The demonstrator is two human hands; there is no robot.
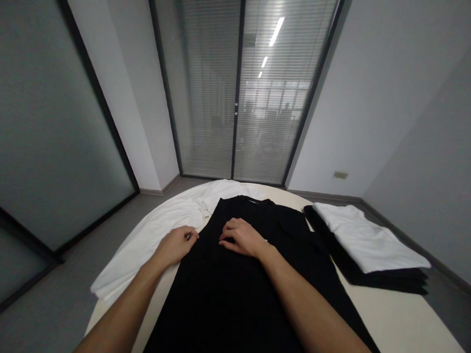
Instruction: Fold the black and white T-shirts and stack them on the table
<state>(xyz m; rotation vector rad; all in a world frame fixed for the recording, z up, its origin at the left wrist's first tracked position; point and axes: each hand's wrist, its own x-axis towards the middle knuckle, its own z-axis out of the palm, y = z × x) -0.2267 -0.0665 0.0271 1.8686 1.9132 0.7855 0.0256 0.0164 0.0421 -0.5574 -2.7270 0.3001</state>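
A black shirt [229, 302] lies spread over the middle of the table, its collar at the far end. My left hand [179, 243] is at the shirt's left edge, fingers curled together at the black fabric; whether cloth is pinched between them is too small to tell. On the upper part of the shirt rests my right hand [240, 237], its fingers bent and slightly apart, with no cloth visibly gripped. White cloth [148, 245] lies loosely spread along the left side, partly beneath my left wrist.
On the right of the table [401, 322] sits a stack of folded black garments [388, 280] with a folded white garment [368, 236] on top. Beyond the table's rounded far edge stand glass panels with blinds [209, 117] and pale walls.
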